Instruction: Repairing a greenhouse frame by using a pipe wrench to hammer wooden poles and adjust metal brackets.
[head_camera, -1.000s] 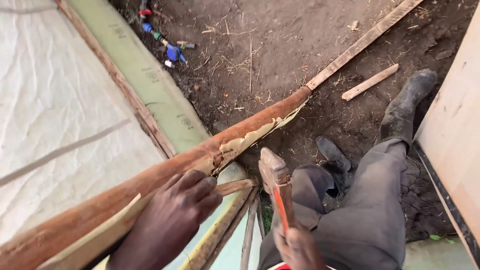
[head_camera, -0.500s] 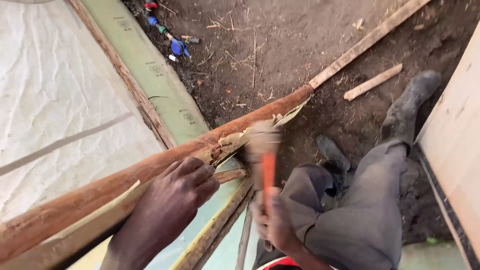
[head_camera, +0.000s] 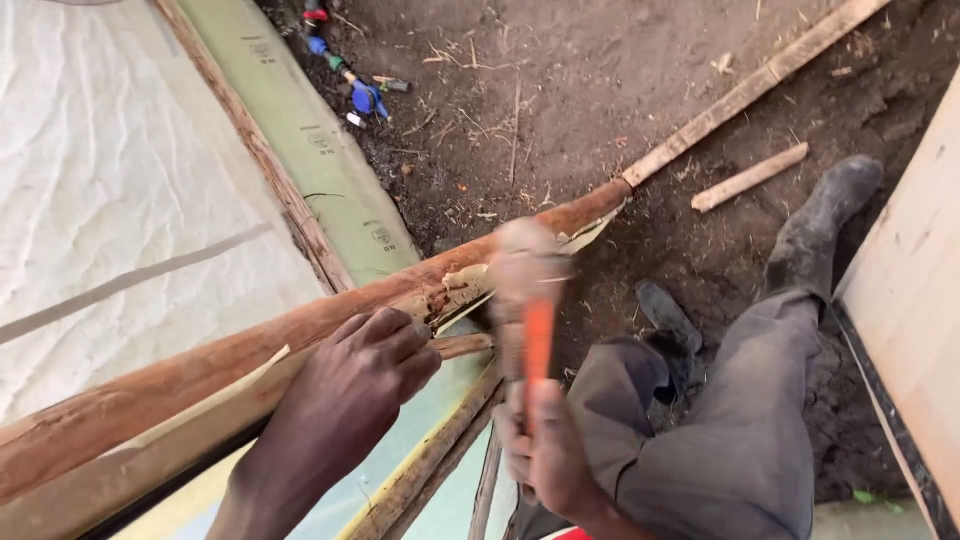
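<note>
One long reddish-brown pole (head_camera: 250, 350) crosses the view from 8 o'clock to 2 o'clock, its bark partly stripped and pale wood exposed along the lower edge. Loose bark flaps (head_camera: 470, 285) stand near the pole's middle.

Left hand (head_camera: 365, 365): grip closed over the pole, fingers curled on its upper surface, just at 8 o'clock of the bark flaps.

Right hand (head_camera: 545, 455): grip closed around the orange handle of a hammer (head_camera: 530, 300). The hammer stands nearly upright; its head is motion-blurred and sits against or just at the pole beside the peeling bark. Contact cannot be confirmed.

Thin sticks (head_camera: 440, 460) lie below the pole, at 6 o'clock of the left hand. Grey trousers (head_camera: 740, 440) and dark rubber boots (head_camera: 830, 215) occupy the 4 o'clock area, on bare soil (head_camera: 560, 100). A wooden lath (head_camera: 760, 70) continues from the pole's far end towards 2 o'clock; a short wood piece (head_camera: 748, 178) lies beside it. White sheeting (head_camera: 110, 180) and a green strip (head_camera: 320, 150) fill the 10 o'clock area. Small blue and red items (head_camera: 355, 90) lie at 11 o'clock. A pale board (head_camera: 915, 300) stands at 3 o'clock.
</note>
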